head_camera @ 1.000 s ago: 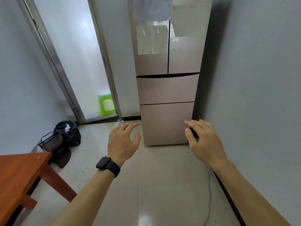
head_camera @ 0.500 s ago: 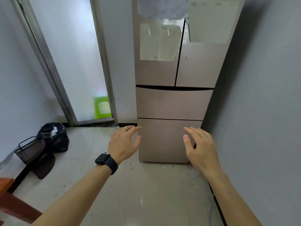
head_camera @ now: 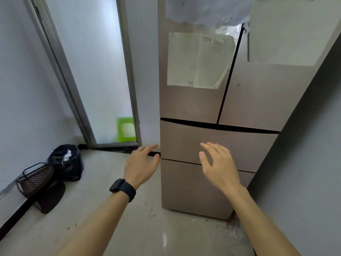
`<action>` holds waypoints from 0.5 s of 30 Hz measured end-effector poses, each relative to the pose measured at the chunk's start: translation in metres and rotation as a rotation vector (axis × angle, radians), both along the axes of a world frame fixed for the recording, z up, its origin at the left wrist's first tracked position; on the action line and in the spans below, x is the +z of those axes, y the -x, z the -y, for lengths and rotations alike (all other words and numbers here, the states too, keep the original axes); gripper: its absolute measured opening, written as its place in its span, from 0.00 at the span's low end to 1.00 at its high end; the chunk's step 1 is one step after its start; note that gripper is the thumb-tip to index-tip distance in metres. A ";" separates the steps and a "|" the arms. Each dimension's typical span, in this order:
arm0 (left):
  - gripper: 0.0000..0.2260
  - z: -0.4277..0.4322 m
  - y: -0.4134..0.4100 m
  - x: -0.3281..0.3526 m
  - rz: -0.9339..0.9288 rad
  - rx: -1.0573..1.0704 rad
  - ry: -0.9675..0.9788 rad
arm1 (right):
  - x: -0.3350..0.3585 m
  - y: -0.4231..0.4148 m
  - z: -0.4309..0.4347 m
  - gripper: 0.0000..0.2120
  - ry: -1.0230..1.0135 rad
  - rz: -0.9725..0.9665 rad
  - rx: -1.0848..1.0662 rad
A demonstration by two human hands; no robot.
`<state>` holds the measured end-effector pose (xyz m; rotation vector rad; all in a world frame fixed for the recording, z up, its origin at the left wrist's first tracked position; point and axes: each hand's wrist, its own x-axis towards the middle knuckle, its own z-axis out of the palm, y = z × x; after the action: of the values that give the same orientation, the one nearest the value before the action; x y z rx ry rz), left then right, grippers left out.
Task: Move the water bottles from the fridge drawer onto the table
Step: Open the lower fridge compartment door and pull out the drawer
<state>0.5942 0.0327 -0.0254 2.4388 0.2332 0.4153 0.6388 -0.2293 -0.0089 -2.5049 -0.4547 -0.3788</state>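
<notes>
A tall beige fridge (head_camera: 193,100) fills the middle and right of the view. Below its two upper doors sit an upper drawer (head_camera: 245,145) and a lower drawer (head_camera: 186,189), both closed. No water bottle is visible. My left hand (head_camera: 141,163), with a ring and a black watch on the wrist, is held out with relaxed fingers by the fridge's left edge, at the seam between the drawers. My right hand (head_camera: 218,165) is spread in front of the upper drawer's face and holds nothing. Whether either hand touches the fridge cannot be told.
A grey wall (head_camera: 304,163) stands close on the right of the fridge. A frosted glass door (head_camera: 92,71) is at the left. A black bag (head_camera: 67,163) and a dark basket (head_camera: 34,179) lie on the tiled floor by the left wall.
The view has moved closer to the fridge, and the wooden table has dropped out of sight at the lower left. Both hands have risen from the lower drawer's level towards the upper drawer.
</notes>
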 end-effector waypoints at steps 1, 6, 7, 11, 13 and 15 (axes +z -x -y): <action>0.18 -0.005 -0.016 -0.003 -0.004 0.006 0.033 | 0.000 -0.018 -0.006 0.22 -0.002 -0.001 0.004; 0.16 -0.032 -0.102 -0.018 -0.003 -0.002 0.236 | 0.001 -0.104 -0.038 0.23 -0.039 0.058 -0.033; 0.16 -0.039 -0.120 -0.021 -0.007 -0.002 0.294 | 0.001 -0.122 -0.046 0.23 -0.034 0.078 -0.048; 0.19 -0.064 -0.199 -0.028 -0.068 -0.012 0.452 | 0.003 -0.196 -0.081 0.25 0.027 0.138 -0.139; 0.25 -0.072 -0.236 -0.030 -0.088 -0.015 0.563 | 0.000 -0.231 -0.098 0.28 0.055 0.222 -0.191; 0.32 -0.076 -0.267 -0.033 -0.103 -0.031 0.690 | -0.007 -0.262 -0.113 0.30 0.061 0.294 -0.267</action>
<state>0.8611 0.1088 -0.0588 1.7820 0.3202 0.1542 0.9003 -0.1165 -0.0161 -2.5842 -0.2443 -0.8565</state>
